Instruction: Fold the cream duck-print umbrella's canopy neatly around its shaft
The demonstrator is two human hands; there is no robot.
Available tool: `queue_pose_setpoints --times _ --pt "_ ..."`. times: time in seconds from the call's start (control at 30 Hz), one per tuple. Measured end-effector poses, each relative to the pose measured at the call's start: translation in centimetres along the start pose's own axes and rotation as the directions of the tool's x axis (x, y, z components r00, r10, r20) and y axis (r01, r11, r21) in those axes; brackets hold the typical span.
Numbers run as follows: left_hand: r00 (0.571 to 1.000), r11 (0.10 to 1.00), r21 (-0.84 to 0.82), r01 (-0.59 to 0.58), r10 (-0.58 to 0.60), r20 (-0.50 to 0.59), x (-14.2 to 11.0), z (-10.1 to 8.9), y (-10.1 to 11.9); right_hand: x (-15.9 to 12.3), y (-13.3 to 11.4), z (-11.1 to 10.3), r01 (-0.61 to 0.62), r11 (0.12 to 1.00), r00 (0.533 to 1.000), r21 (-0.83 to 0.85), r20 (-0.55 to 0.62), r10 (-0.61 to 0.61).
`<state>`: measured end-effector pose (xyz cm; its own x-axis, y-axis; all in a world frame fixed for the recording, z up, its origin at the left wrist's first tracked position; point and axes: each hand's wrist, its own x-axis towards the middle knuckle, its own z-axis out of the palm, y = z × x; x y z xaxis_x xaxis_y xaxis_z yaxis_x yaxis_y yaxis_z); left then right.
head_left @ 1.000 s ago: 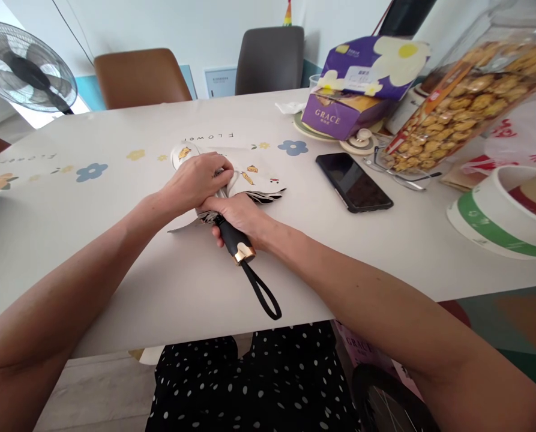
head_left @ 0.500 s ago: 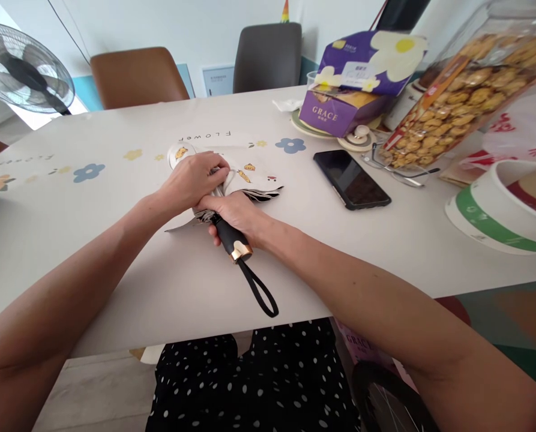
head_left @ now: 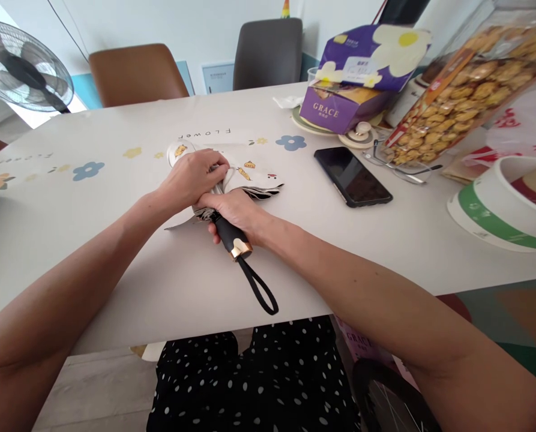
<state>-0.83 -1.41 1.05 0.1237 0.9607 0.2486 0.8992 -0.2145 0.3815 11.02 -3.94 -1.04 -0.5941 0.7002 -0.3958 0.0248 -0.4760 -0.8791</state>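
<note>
A folding umbrella [head_left: 233, 235] lies across the table, its black handle with a gold-coloured end and a black wrist loop pointing toward me. Its white canopy, printed with small yellow figures, is collapsed but loose, with folds spreading to both sides. My left hand [head_left: 199, 175] is closed over the canopy, higher up the shaft. Just below it, my right hand [head_left: 234, 211] wraps round the umbrella where canopy meets handle. The shaft under both hands is hidden.
Right of the umbrella lie a black phone [head_left: 353, 176] and eyeglasses [head_left: 400, 168]. Beyond them stand a purple box [head_left: 328, 111], a large jar of nut-like snacks [head_left: 470, 102] and a white-and-green round container [head_left: 497, 207]. A fan [head_left: 22, 69] and chairs [head_left: 137, 75] stand past the table [head_left: 168, 300].
Both hands keep the same grip on the umbrella, with hardly any movement. The whole view has shifted very slightly.
</note>
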Motion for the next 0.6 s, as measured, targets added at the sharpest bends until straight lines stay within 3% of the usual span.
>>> queue_pose_setpoints --times 0.23,0.6 --pt "1.000 1.000 0.002 0.003 -0.003 -0.006 -0.02 0.04 -0.10 0.05 0.09 -0.18 -0.027 0.999 0.999 -0.027 0.021 0.027" --pt "0.999 0.999 0.012 0.041 -0.041 0.003 -0.19 -0.04 0.27 -0.10 -0.08 0.01 0.024 1.000 1.000 0.021 0.016 -0.024"
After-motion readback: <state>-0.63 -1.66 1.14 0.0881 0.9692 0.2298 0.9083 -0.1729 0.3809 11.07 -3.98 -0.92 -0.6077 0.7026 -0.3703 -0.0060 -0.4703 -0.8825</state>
